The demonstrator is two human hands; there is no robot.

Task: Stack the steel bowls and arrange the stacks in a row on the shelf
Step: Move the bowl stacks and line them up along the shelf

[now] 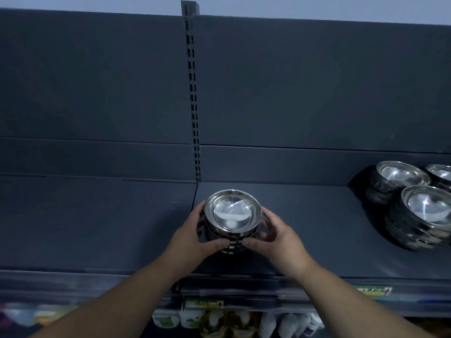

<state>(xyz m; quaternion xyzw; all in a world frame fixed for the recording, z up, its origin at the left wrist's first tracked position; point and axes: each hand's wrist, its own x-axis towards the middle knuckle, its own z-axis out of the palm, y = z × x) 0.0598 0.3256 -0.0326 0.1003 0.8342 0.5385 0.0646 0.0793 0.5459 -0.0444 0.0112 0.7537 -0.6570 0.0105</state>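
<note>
A stack of shiny steel bowls [233, 214] stands on the dark grey shelf [305, 228], just right of the slotted upright. My left hand [195, 236] grips the stack from the left and my right hand [275, 237] from the right, thumbs meeting at its near side. At the far right of the same shelf stand three more stacks of steel bowls: one at the back [400, 175], one in front of it [427, 209], and one cut off by the frame edge [441, 173].
A slotted metal upright [194, 113] divides the dark back panel into two bays. The shelf's left bay [97, 215] lies beside the held stack. Below the shelf edge are price labels [203, 304] and packaged goods [227, 323] on a lower level.
</note>
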